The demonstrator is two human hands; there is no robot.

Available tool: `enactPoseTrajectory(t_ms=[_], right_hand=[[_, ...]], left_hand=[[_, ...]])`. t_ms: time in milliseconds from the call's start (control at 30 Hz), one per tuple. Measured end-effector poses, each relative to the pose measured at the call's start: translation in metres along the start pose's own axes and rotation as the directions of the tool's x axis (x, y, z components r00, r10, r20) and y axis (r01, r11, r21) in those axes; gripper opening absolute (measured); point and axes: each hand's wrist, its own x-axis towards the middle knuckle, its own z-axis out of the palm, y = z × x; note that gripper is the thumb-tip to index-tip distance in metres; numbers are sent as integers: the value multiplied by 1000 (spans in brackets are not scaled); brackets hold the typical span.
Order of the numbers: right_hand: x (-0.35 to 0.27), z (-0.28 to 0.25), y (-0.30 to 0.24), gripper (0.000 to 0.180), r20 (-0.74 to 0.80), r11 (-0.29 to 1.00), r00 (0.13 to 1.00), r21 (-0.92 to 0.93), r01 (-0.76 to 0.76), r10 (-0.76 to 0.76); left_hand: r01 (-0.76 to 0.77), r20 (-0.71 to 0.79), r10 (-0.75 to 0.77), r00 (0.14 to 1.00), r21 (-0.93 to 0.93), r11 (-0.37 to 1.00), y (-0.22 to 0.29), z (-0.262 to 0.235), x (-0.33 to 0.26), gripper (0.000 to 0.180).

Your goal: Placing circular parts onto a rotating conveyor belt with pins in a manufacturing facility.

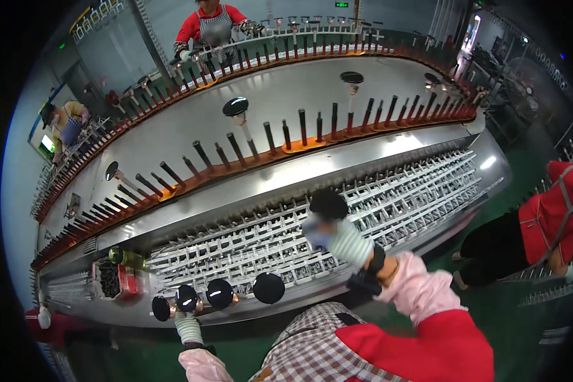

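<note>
1. The right hand (347, 245), in a striped glove, is seen at centre frame, closed around a black round disc (328, 205) that is held up over the metal rack (420, 184); part of the hand is blurred, so the finger positions cannot be told exactly.
2. The left hand (188, 326), also gloved in stripes, is found at the lower left, closed up under a black disc on a stem (186, 298); how much of it is actually gripped cannot be told.
3. Beside that piece, three more black discs (219, 294) are lined up in a row along the near edge of the rack.
4. Further out, an orange conveyor track (312, 144) set with dark upright pegs is seen curving across the middle of the frame, with a few discs (235, 106) mounted on pegs.
5. At the top edge, a person in red (211, 25) is placed at the far track; another red-clad person (547, 223) is seen at the right edge.
</note>
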Motion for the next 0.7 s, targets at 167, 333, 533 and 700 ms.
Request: enactPoseTrajectory(t_ms=[167, 333, 533, 700], right_hand=[[-43, 27, 71, 21, 15, 987, 988, -43, -154, 154], [-31, 21, 141, 23, 38, 844, 984, -509, 171, -176], [-19, 18, 133, 25, -45, 767, 998, -642, 10, -50], [-22, -4, 147, 29, 107, 873, 994, -486, 40, 14]], left_hand=[[176, 20, -176, 984, 33, 984, 40, 12, 16, 56], [117, 123, -116, 986, 0, 993, 112, 33, -6, 50], [21, -115, -67, 991, -359, 933, 89, 61, -19, 50], [130, 21, -130, 991, -305, 943, 175, 96, -140, 24]])
